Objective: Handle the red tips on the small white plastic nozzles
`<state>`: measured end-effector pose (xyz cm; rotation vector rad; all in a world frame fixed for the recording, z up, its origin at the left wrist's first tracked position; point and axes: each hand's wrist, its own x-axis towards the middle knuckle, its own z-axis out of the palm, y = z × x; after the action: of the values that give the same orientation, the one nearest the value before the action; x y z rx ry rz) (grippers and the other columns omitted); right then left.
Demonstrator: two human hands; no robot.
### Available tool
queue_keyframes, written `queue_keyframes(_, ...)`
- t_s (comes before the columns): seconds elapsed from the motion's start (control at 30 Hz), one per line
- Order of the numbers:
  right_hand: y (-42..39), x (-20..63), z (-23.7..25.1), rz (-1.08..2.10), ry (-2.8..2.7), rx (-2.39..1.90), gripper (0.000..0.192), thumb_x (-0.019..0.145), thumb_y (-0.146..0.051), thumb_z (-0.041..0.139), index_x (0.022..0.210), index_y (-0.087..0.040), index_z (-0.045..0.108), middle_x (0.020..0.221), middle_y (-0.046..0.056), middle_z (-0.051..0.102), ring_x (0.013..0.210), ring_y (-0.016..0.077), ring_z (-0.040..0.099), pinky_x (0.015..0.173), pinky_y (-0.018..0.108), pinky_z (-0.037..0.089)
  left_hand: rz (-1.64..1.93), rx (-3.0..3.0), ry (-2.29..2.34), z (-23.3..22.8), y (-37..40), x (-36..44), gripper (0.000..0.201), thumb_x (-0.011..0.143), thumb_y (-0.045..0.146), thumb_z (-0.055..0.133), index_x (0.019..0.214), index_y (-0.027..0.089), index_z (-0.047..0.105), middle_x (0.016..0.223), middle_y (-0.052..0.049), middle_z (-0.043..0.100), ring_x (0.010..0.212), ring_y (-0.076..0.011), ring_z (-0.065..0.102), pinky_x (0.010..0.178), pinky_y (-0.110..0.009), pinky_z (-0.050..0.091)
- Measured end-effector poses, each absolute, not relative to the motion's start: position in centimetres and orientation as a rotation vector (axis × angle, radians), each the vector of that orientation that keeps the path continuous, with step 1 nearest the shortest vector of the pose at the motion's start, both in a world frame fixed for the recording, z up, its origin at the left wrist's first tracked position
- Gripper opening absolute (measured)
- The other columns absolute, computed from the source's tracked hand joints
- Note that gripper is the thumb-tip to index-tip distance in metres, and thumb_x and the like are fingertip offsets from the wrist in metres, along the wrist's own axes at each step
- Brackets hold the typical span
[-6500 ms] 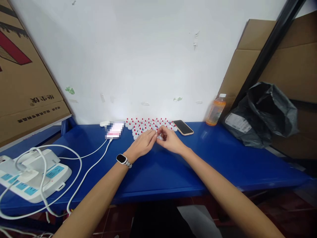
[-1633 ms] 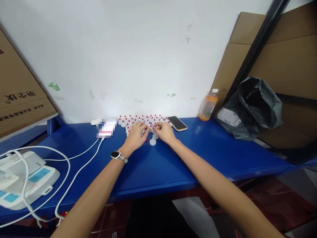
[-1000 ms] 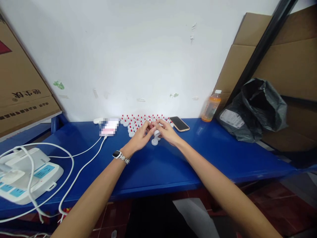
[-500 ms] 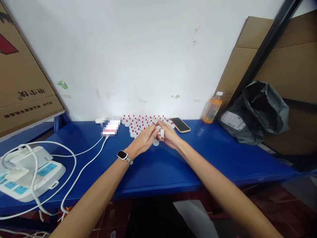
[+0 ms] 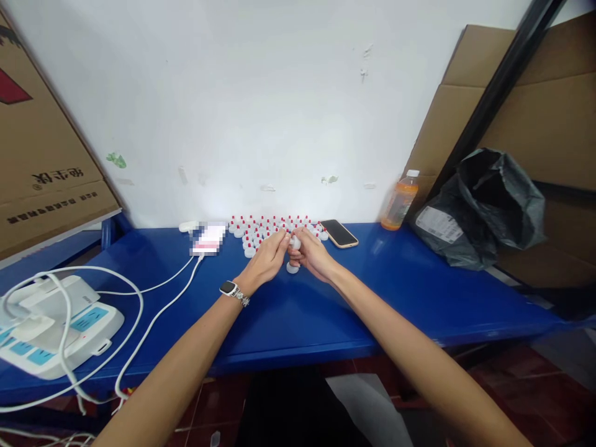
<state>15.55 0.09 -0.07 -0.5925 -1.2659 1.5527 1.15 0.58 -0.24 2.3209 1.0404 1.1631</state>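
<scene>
A small white cap sits between my two hands over the middle of the table. My right hand is closed round it, fingers curled. From the other side, my left hand meets the cap's upper end with its fingers pressed together; whatever lies between those fingertips is hidden. Below the hands, a loose white cap lies on the blue table. Just behind them stand several white caps with red tips, set close together in rows and partly covered by my hands.
Right of the caps lies a phone; an orange drink bottle and a dark plastic bag are farther right. On the left are a blurred-out device on a cable and a power strip with looping white cords.
The held white cap has turned and shifted slightly left, and my right fingers now wrap it more. My left hand has drawn back a little to the left. The table items stay put.
</scene>
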Motion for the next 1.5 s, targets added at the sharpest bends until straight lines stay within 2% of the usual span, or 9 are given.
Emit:
queue_keyframes(0.23, 1.7, 17.4, -0.7, 1.011, -1.388, -0.725, 0.033, 0.089, -0.057, 0.053, 0.096, -0.027, 0.044, 0.065, -0.007, 0.047, 0.054, 0.0111, 0.043, 0.053, 0.024, 0.038, 1.493, 1.91, 1.156, -0.1, 2.4, -0.7, 0.047, 0.102, 0.054, 0.025, 0.069, 0.021, 0.037, 0.064, 0.002, 0.042, 0.061, -0.0143, 0.042, 0.062, -0.029, 0.037)
queue_keyframes(0.43, 2.4, 17.8, -1.6, 0.797, -1.66, -0.867, 0.026, 0.085, -0.04, 0.063, 0.104, -0.022, 0.061, 0.083, -0.001, 0.063, 0.073, 0.0138, 0.057, 0.066, 0.026, 0.043, 1.084, 2.591, 1.315, -0.6, 3.0, -1.1, 0.033, 0.101, 0.042, 0.039, 0.094, 0.02, 0.063, 0.097, -0.007, 0.062, 0.093, -0.0235, 0.051, 0.086, -0.039, 0.04)
queue_keyframes(0.57, 1.9, 17.9, -1.3, 0.713, -1.694, -0.918, 0.018, 0.084, -0.036, 0.064, 0.095, -0.021, 0.065, 0.088, 0.002, 0.069, 0.078, 0.0164, 0.062, 0.067, 0.027, 0.042, 0.939, 2.666, 1.354, -0.7, 2.9, -0.8, 0.033, 0.101, 0.04, 0.04, 0.112, 0.024, 0.066, 0.106, -0.007, 0.066, 0.1, -0.0259, 0.051, 0.09, -0.042, 0.04)
queue_keyframes(0.67, 1.0, 18.1, -0.8, 0.711, -1.707, -0.883, 0.015, 0.086, -0.036, 0.063, 0.094, -0.023, 0.061, 0.093, 0.002, 0.072, 0.087, 0.0194, 0.065, 0.077, 0.031, 0.045, 0.962, 2.652, 1.367, -0.5, 2.9, -1.5, 0.033, 0.101, 0.038, 0.039, 0.116, 0.024, 0.065, 0.109, -0.007, 0.067, 0.102, -0.0255, 0.053, 0.092, -0.042, 0.04)
queue_keyframes(0.77, -0.2, 17.8, -0.3, 0.677, -1.81, -0.81, 0.013, 0.088, -0.034, 0.064, 0.095, -0.024, 0.06, 0.108, 0.004, 0.07, 0.104, 0.0214, 0.063, 0.094, 0.039, 0.043, 1.012, 2.627, 1.396, -0.2, 3.1, -2.7, 0.029, 0.099, 0.038, 0.044, 0.108, 0.022, 0.067, 0.107, -0.007, 0.067, 0.101, -0.025, 0.054, 0.093, -0.041, 0.04)
queue_keyframes(0.87, -1.0, 17.2, -0.4, 0.494, -2.016, -0.856, 0.012, 0.084, -0.034, 0.071, 0.089, -0.024, 0.069, 0.118, 0.006, 0.061, 0.118, 0.0243, 0.052, 0.105, 0.046, 0.034, 0.969, 2.606, 1.427, -0.1, 3.2, -3.8, 0.026, 0.094, 0.04, 0.052, 0.1, 0.022, 0.069, 0.101, -0.007, 0.066, 0.098, -0.0249, 0.056, 0.091, -0.04, 0.042)
queue_keyframes(1.17, -0.7, 17.3, -1.3, 0.216, -2.306, -1.119, 0.011, 0.08, -0.038, 0.074, 0.088, -0.03, 0.077, 0.121, 0.006, 0.054, 0.122, 0.0292, 0.039, 0.101, 0.052, 0.026, 0.831, 2.625, 1.47, -0.4, 2.9, -4.0, 0.027, 0.089, 0.044, 0.059, 0.089, 0.021, 0.073, 0.092, -0.008, 0.066, 0.094, -0.0272, 0.056, 0.087, -0.042, 0.041)
queue_keyframes(1.37, -0.9, 17.3, -0.9, 0.235, -2.242, -1.139, 0.02, 0.079, -0.039, 0.075, 0.096, -0.03, 0.074, 0.116, 0.006, 0.057, 0.119, 0.0289, 0.043, 0.101, 0.052, 0.029, 0.861, 2.598, 1.428, -0.2, 2.9, -4.3, 0.018, 0.089, 0.035, 0.06, 0.085, 0.021, 0.071, 0.089, -0.007, 0.069, 0.089, -0.0262, 0.057, 0.082, -0.04, 0.041)
queue_keyframes(1.5, -0.6, 17.6, -0.5, 0.32, -2.004, -1.045, 0.028, 0.087, -0.044, 0.066, 0.108, -0.026, 0.068, 0.11, 0.007, 0.061, 0.11, 0.0253, 0.051, 0.1, 0.045, 0.036, 1.075, 2.449, 1.272, 0.7, 2.4, -4.0, 0.022, 0.092, 0.04, 0.057, 0.087, 0.02, 0.066, 0.085, -0.005, 0.068, 0.082, -0.0212, 0.059, 0.075, -0.034, 0.043)
